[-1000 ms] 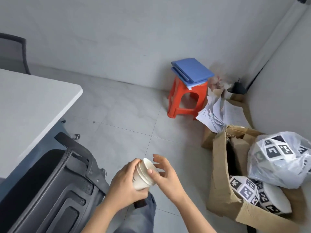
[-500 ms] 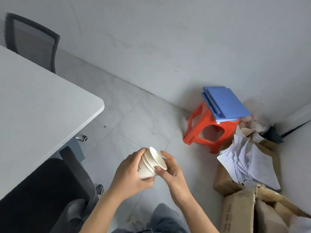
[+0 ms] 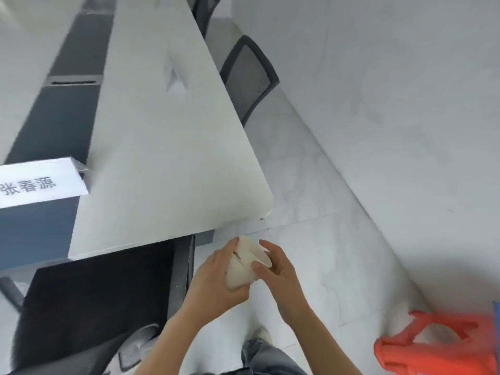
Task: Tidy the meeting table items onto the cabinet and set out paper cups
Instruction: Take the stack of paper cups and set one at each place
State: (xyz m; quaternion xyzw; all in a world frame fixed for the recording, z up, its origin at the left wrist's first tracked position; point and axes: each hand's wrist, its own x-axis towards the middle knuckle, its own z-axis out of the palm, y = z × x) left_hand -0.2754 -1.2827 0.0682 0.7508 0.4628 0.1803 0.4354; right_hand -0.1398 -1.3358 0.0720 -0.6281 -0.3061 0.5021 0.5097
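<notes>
View swung to table (image 3: 173,147), hands gripping paper cups (image 3: 244,263)

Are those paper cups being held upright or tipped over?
Tipped. The paper cups lie nearly sideways between the left hand and right hand, rims pointing away to the right.

Pretty clearly an office meeting room: there's a long white table (image 3: 167,147) with a blue-grey strip down its middle, and a printed name card (image 3: 40,182) standing on it. Black mesh office chairs (image 3: 250,77) are pushed in along the side, and another black chair (image 3: 89,301) sits at the near end. Plain white walls and a pale tiled floor (image 3: 311,212).
</notes>
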